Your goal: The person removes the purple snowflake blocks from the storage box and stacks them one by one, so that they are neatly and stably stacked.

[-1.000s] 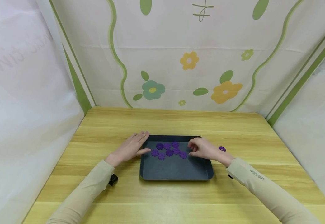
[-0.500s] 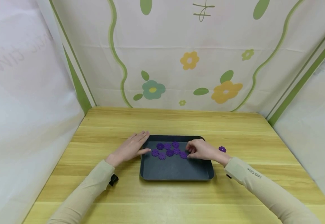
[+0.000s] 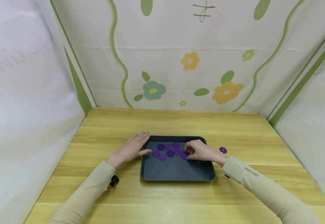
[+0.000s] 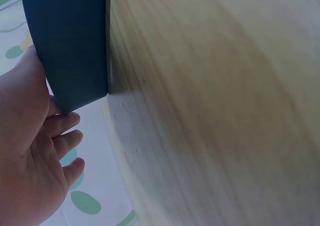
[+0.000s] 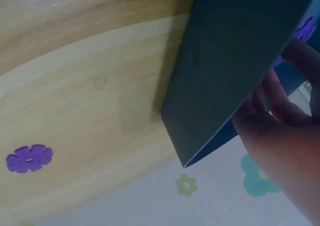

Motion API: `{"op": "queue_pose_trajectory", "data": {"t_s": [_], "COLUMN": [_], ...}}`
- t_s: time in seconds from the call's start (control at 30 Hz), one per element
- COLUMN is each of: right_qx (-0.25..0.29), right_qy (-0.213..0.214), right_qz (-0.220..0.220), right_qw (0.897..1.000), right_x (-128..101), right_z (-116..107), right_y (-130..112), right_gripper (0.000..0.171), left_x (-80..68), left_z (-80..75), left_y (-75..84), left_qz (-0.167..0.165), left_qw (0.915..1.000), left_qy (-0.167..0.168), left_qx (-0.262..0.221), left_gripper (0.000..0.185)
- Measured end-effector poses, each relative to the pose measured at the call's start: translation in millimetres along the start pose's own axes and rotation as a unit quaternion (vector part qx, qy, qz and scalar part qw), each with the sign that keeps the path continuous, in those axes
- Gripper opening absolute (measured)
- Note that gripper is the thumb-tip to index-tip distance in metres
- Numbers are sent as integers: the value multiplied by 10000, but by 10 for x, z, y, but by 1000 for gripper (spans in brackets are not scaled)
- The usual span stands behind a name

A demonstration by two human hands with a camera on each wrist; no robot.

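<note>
Dark tray (image 3: 176,174), long axis left-right

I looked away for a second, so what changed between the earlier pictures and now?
The right hand moved left, further into the dark rectangular tray, and its curled fingers now sit on the rightmost of the purple flower-shaped discs; whether its grip has closed on one is unclear. The left hand stayed flat at the tray's left rim, and the lone purple disc on the wooden table stayed put.

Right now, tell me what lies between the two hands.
In the head view, a cluster of purple flower discs lies in the dark tray between the left hand and the right hand.
</note>
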State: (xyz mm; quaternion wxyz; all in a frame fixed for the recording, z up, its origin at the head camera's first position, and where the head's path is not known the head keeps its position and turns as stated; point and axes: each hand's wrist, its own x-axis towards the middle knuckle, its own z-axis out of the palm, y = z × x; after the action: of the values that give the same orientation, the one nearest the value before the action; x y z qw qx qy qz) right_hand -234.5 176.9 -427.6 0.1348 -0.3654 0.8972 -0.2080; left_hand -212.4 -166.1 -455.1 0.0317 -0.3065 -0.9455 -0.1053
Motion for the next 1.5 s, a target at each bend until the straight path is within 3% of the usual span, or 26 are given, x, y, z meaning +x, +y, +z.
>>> {"op": "queue_pose_trajectory", "data": {"t_s": [0.2, 0.5, 0.93, 1.17, 1.5], "right_qx": [-59, -170, -212, -151, -179], "right_qy": [-14, -24, 68, 51, 108], "right_qz": [-81, -139, -174, -40, -175], "right_qw": [9999, 9998, 9996, 9999, 9996], "right_x": [21, 44, 34, 29, 34], "right_z": [19, 44, 57, 64, 60], "right_y": [9, 16, -10, -31, 19], "right_gripper": [23, 23, 19, 19, 19], "left_x": [-1, 8, 3, 10, 11], "left_z": [-12, -10, -10, -14, -4], "left_y": [13, 13, 18, 21, 15], "left_qz": [51, -85, -92, -23, 9], "left_qw": [9999, 9999, 9999, 9999, 10000], "left_qy": [80, -105, -111, -83, 12], "left_qx": [33, -7, -10, 78, 29], "left_gripper": [77, 76, 78, 77, 76]}}
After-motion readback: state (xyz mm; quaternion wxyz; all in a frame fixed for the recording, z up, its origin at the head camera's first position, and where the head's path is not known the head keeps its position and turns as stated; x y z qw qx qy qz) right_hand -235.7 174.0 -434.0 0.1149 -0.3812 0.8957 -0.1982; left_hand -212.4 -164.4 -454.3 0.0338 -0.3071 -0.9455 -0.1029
